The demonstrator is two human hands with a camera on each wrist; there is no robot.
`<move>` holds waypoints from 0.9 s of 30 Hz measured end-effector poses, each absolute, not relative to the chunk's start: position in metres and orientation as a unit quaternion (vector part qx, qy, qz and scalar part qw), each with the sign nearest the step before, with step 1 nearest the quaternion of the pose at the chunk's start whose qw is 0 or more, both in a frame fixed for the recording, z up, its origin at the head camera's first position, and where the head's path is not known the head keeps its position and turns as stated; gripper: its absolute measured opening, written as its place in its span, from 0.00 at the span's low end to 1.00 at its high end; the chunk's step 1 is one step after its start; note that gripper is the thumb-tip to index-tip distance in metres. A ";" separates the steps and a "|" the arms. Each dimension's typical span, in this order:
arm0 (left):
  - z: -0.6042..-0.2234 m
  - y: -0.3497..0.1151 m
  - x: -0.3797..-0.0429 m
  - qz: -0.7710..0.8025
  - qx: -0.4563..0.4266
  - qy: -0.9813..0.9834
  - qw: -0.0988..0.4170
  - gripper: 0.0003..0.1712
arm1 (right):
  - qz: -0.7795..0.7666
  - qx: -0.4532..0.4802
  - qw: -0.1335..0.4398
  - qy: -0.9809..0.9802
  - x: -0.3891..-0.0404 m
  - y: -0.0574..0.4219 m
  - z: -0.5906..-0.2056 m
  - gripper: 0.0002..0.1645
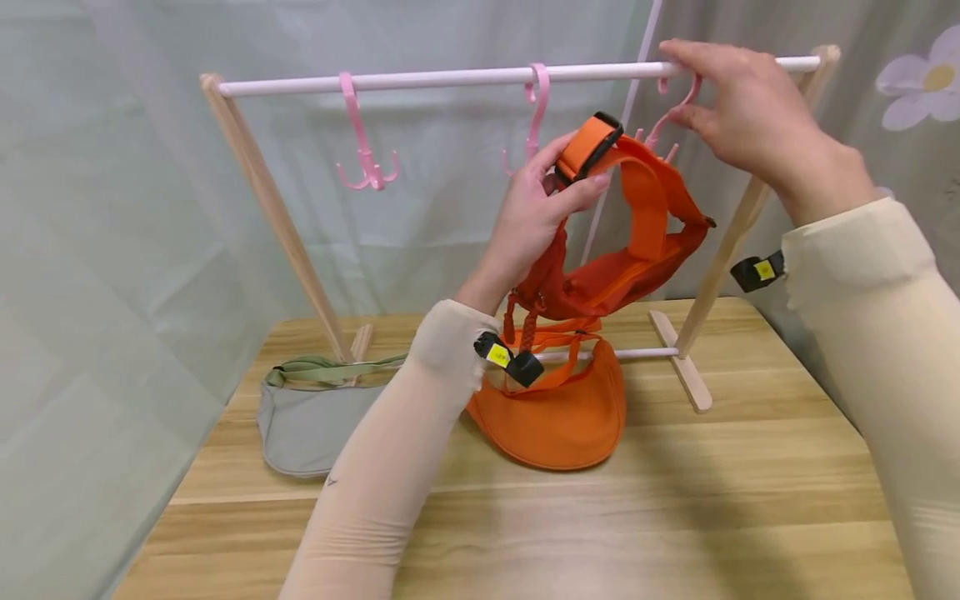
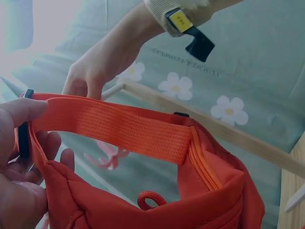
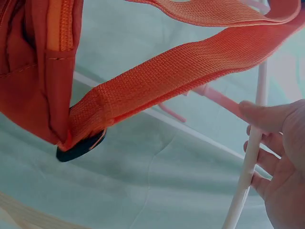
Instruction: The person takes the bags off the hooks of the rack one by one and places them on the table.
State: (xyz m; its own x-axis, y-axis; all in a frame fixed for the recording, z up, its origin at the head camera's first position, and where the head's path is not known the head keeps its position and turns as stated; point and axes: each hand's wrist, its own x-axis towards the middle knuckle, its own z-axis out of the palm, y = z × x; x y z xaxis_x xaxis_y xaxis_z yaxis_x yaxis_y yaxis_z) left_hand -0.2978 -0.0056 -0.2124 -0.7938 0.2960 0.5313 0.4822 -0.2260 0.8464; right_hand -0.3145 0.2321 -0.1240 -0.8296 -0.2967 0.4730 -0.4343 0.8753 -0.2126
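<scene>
My left hand (image 1: 525, 212) grips the orange strap of a red-orange waist bag (image 1: 615, 287) beside its black buckle (image 1: 602, 150). The bag hangs in the air in front of the rack, its strap looped up and braided cords dangling below. At the right end of the rack my right hand (image 1: 757, 108) pinches a pink hook (image 1: 663, 125) where it hangs on the white rail (image 1: 442, 79). In the right wrist view the thumb lies along the hook's stem, and the fingers are behind the rail. The strap (image 2: 114, 126) passes close in front of that hook in the left wrist view.
Two more pink hooks (image 1: 360, 137) hang along the rail, at the left and the middle. On the wooden table (image 1: 525, 533) lie a grey bag (image 1: 311, 429) with a green strap and an orange bag (image 1: 570, 425). The rack's wooden legs (image 1: 273, 217) stand on the table.
</scene>
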 end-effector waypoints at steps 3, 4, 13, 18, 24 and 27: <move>-0.212 -0.010 -0.298 -0.717 -0.309 -0.621 0.066 0.33 | 0.171 0.203 0.232 -0.936 -0.309 0.233 -0.128 0.42; -0.212 -0.011 -0.298 -0.720 -0.308 -0.619 0.066 0.33 | 0.179 0.205 0.243 -0.931 -0.307 0.234 -0.130 0.41; -0.212 -0.025 -0.298 -0.730 -0.304 -0.608 0.070 0.31 | 0.296 0.200 0.372 -0.857 -0.282 0.245 -0.169 0.28; -0.211 -0.031 -0.298 -0.734 -0.301 -0.604 0.071 0.31 | 0.351 0.260 0.257 -0.862 -0.266 0.261 -0.196 0.34; -0.209 -0.036 -0.299 -0.746 -0.299 -0.591 0.067 0.30 | 0.317 0.315 0.114 -0.888 -0.272 0.266 -0.223 0.58; -0.209 -0.037 -0.299 -0.744 -0.301 -0.593 0.065 0.30 | 0.319 0.309 0.090 -0.891 -0.279 0.261 -0.235 0.61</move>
